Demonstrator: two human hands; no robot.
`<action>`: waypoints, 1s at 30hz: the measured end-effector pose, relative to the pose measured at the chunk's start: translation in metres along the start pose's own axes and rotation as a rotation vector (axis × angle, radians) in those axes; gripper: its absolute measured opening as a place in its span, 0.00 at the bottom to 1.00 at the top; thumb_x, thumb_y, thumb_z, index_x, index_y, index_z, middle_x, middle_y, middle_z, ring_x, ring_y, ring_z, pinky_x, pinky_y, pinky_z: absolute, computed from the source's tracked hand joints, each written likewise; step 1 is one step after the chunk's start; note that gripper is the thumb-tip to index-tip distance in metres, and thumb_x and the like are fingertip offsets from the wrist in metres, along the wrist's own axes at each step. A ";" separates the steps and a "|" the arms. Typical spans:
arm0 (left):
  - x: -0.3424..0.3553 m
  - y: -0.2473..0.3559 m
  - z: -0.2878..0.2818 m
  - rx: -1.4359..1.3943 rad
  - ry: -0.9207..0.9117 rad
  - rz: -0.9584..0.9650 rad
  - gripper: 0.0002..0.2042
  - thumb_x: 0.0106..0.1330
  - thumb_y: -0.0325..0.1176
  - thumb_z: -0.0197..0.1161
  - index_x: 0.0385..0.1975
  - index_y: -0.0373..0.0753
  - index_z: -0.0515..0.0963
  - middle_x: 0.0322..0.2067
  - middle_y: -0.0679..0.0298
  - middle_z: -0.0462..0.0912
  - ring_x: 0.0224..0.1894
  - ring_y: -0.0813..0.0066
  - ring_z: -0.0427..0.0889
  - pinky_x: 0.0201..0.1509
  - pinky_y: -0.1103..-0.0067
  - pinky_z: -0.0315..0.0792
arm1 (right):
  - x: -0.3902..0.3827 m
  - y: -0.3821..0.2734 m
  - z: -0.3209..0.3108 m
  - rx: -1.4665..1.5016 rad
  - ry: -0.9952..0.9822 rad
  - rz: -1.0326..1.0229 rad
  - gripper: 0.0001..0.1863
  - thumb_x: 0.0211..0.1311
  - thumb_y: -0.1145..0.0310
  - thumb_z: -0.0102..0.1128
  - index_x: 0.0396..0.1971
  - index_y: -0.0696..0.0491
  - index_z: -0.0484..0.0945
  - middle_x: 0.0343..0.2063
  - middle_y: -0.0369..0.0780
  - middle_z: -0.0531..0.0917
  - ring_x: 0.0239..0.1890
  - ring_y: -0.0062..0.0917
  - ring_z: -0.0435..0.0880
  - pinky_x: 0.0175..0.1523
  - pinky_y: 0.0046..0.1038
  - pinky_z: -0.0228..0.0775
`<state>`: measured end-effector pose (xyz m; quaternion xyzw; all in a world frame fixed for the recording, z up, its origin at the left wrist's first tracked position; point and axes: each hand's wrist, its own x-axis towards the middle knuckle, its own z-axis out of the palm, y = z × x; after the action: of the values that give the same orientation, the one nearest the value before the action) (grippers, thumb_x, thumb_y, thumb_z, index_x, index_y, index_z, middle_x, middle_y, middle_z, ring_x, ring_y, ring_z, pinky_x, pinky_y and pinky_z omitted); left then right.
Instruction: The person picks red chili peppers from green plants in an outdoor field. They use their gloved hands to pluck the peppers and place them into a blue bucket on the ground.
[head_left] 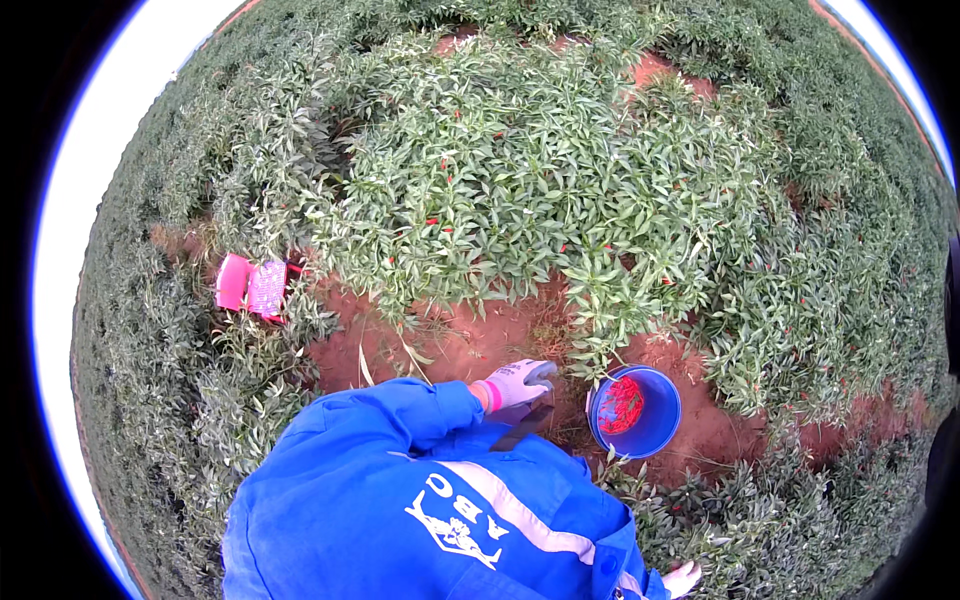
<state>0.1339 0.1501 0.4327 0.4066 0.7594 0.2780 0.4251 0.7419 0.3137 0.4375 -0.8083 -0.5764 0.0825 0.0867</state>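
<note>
My left hand (519, 384), in a pale glove with grey fingertips and a pink cuff, hovers in front of my blue jacket over red soil. Its fingers curve to the right with a gap between them, and I see nothing held. To the right of it stands a blue bucket (664, 428), with a heap of red chili peppers (621, 405) inside. My right hand (682, 579) shows as a small pale shape past the blue sleeve at the lower edge, low among leaves; its fingers are too small to make out. Leafy chili plants (500, 190) with scattered red peppers grow ahead.
A bright pink plastic chair (252, 287) stands among the plants at the left. Red soil (460, 335) runs between the plant rows. More green plants (760, 525) crowd the lower right, near the bucket. Dense foliage spreads to the far edges.
</note>
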 end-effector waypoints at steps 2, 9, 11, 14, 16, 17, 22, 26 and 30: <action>0.002 -0.042 -0.019 -0.168 0.109 -0.047 0.26 0.68 0.45 0.58 0.63 0.40 0.68 0.59 0.56 0.74 0.60 0.60 0.74 0.63 0.70 0.69 | 0.031 0.005 0.048 0.534 -0.104 0.143 0.17 0.66 0.62 0.53 0.46 0.58 0.79 0.31 0.42 0.85 0.31 0.29 0.83 0.37 0.27 0.74; -0.049 -0.123 -0.046 -0.691 0.550 -0.185 0.23 0.68 0.42 0.61 0.59 0.37 0.72 0.53 0.60 0.79 0.54 0.73 0.78 0.58 0.76 0.71 | -0.039 -0.172 0.064 0.812 -0.553 0.172 0.13 0.67 0.66 0.49 0.48 0.56 0.71 0.24 0.34 0.75 0.18 0.13 0.65 0.19 0.16 0.55; -0.064 -0.125 -0.051 -0.756 0.618 -0.205 0.22 0.68 0.40 0.61 0.59 0.37 0.72 0.53 0.61 0.79 0.54 0.73 0.77 0.58 0.77 0.71 | -0.046 -0.220 0.071 0.792 -0.735 0.017 0.12 0.66 0.67 0.51 0.46 0.55 0.73 0.23 0.33 0.75 0.15 0.11 0.63 0.17 0.15 0.52; -0.103 -0.139 -0.061 -0.905 0.693 -0.223 0.22 0.69 0.38 0.60 0.60 0.37 0.71 0.53 0.62 0.79 0.55 0.73 0.77 0.59 0.77 0.70 | -0.082 -0.328 0.058 0.792 -0.988 -0.151 0.11 0.65 0.68 0.53 0.44 0.56 0.75 0.21 0.32 0.74 0.13 0.10 0.61 0.16 0.14 0.49; -0.117 -0.158 -0.066 -0.977 0.770 -0.185 0.22 0.69 0.36 0.59 0.61 0.38 0.70 0.53 0.65 0.77 0.52 0.75 0.75 0.55 0.78 0.70 | -0.107 -0.391 0.047 0.814 -1.073 -0.328 0.12 0.66 0.70 0.51 0.46 0.57 0.76 0.21 0.32 0.76 0.13 0.09 0.61 0.16 0.14 0.48; -0.115 -0.163 -0.071 -0.961 0.793 -0.154 0.22 0.69 0.37 0.59 0.61 0.39 0.70 0.51 0.67 0.78 0.50 0.78 0.75 0.51 0.80 0.70 | -0.118 -0.422 0.037 0.857 -1.108 -0.384 0.12 0.66 0.71 0.51 0.46 0.58 0.76 0.22 0.33 0.77 0.13 0.09 0.61 0.16 0.14 0.48; -0.144 -0.209 -0.089 -1.006 0.917 -0.199 0.24 0.69 0.35 0.58 0.65 0.39 0.66 0.54 0.67 0.76 0.54 0.78 0.74 0.51 0.81 0.70 | -0.215 -0.559 0.040 0.836 -1.332 -0.631 0.12 0.66 0.72 0.51 0.46 0.58 0.77 0.25 0.34 0.81 0.16 0.09 0.63 0.18 0.15 0.51; -0.131 -0.244 -0.130 -1.081 0.885 -0.148 0.25 0.69 0.34 0.57 0.65 0.37 0.66 0.57 0.63 0.75 0.58 0.76 0.74 0.56 0.80 0.70 | -0.305 -0.659 0.085 0.738 -1.348 -0.943 0.11 0.65 0.71 0.53 0.43 0.58 0.81 0.28 0.35 0.83 0.19 0.09 0.69 0.23 0.15 0.58; -0.109 -0.262 -0.181 -0.991 0.818 -0.103 0.25 0.69 0.33 0.57 0.65 0.36 0.66 0.57 0.62 0.75 0.59 0.74 0.74 0.61 0.78 0.68 | -0.379 -0.747 0.169 0.589 -1.111 -1.406 0.11 0.63 0.71 0.55 0.42 0.56 0.82 0.32 0.37 0.85 0.25 0.21 0.79 0.31 0.23 0.70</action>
<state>-0.0903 -0.0918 0.3645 -0.0134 0.6603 0.7075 0.2516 -0.1053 0.2019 0.4620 -0.0656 -0.8466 0.5272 0.0301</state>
